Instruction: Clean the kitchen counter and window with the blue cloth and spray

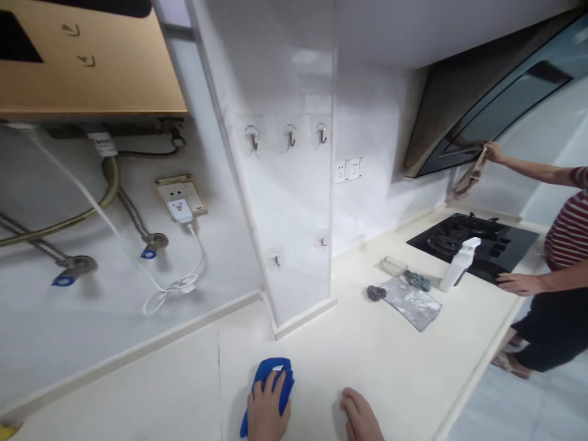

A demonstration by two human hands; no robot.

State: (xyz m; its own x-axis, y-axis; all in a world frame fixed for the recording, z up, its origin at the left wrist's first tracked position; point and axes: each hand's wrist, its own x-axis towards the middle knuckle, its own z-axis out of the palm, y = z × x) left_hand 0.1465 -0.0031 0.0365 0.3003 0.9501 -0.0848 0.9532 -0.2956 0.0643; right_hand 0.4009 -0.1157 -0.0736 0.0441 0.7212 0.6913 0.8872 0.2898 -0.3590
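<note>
My left hand lies on a folded blue cloth and presses it onto the cream countertop near the front edge. Its fingers curl over the cloth. My right hand rests on the bare counter a short way to the right of the cloth, fingers bent loosely, nothing in it. Both hands are cut off by the bottom of the view.
A co-worker in a striped top stands at the right, one hand wiping the range hood with a beige cloth, the other hand on the counter edge. A white spray bottle, plastic bag and black hob lie ahead. Water heater at upper left.
</note>
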